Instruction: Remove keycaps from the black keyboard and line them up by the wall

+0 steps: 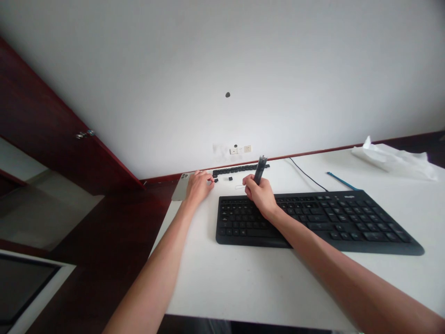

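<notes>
A black keyboard (333, 222) lies on the white table (243, 283). My right hand (260, 195) hovers over the keyboard's upper left corner, closed around a dark, slim upright tool (260, 170). My left hand (199, 185) rests on the table to the left of the keyboard, fingers curled toward a small black keycap (216, 180). A row of removed black keycaps (238, 169) lies along the table's far edge, with one loose keycap (230, 178) in front of it.
A phone (181, 185) lies face down under my left hand's far side. The keyboard's black cable (306, 175) runs to the back. A blue strip (342, 181) and crumpled white tissue (392, 160) lie at the right. A dark red cabinet stands at the left.
</notes>
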### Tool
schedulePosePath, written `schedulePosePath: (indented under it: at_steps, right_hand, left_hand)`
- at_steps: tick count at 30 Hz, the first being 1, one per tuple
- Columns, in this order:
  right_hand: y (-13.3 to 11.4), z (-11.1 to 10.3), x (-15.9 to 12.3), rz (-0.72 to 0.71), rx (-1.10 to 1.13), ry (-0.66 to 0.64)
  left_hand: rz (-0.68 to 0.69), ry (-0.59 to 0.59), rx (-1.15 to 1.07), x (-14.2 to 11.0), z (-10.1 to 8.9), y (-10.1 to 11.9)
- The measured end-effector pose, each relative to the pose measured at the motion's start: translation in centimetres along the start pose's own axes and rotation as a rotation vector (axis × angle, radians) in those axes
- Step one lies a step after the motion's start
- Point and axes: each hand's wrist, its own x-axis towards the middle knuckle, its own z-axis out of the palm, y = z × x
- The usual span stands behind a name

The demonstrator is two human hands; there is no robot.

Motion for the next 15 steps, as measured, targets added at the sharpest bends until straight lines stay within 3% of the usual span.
schedulePosePath:
  at_steps: [5,15]
  right_hand:
    - [0.0,0.0,0.0,0.008,0.01,-0.006]
    - [-0.1,0.0,-0.1,-0.007,0.013,-0.005]
  left_hand:
    - [-0.08,0.012,-0.032,-1.4,-0.3,-1.7]
    - [-0.108,0.047,-0.116,-0.9,0.5,-1.0]
